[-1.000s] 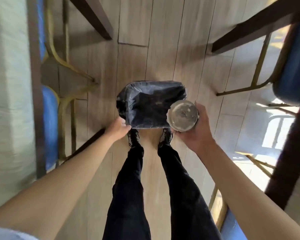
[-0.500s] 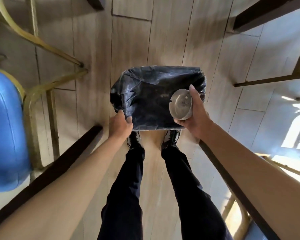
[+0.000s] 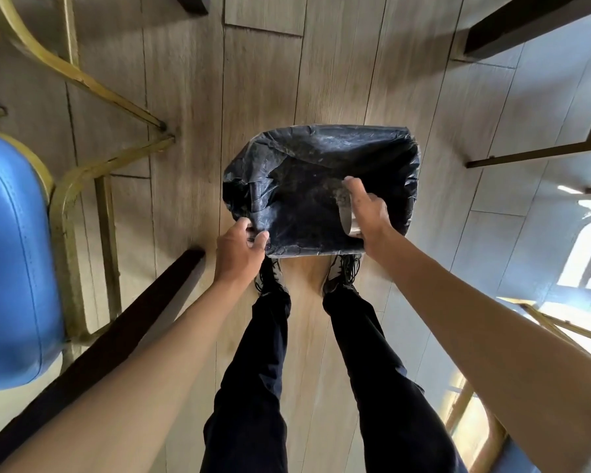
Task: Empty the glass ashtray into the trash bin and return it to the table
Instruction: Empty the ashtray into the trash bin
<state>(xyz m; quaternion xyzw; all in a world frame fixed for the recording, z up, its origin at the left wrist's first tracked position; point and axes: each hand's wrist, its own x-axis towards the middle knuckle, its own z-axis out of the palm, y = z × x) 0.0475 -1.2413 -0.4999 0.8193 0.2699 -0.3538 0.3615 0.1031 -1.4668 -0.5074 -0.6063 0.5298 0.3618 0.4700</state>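
Observation:
The trash bin, lined with a black plastic bag, stands on the wooden floor just beyond my feet. My right hand holds the round glass ashtray over the bin's right half, tipped on its side with its mouth turned left toward the bag. Most of the ashtray is hidden behind my fingers. My left hand pinches the near left corner of the bag's rim. Grey ash specks show on the bag lining under the ashtray.
A blue padded chair with a gold metal frame stands at the left. Dark table edges run at lower left and upper right. More chair legs stand at the right. My legs and shoes are below the bin.
My right hand moved the ashtray further over the bin and tipped it from facing up to lying on its side. My left hand stayed on the bag's rim. The view shifted closer.

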